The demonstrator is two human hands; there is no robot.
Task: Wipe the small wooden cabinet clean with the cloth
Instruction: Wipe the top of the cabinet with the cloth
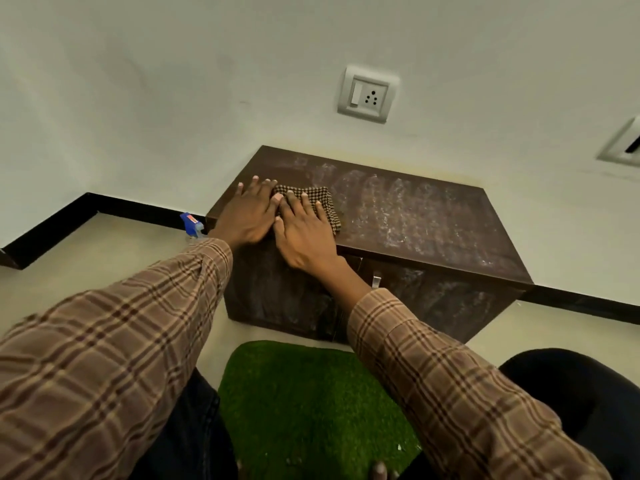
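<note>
While both palms lie flat, fingers straight, a person presses the checked cloth onto the left end of the small wooden cabinet; neither grip curls round anything. The right hand covers the cloth, the left hand touching its edge. Streaked, unwiped top stretches rightward from the grip, along the cabinet's long axis, nearer the right hand.
</note>
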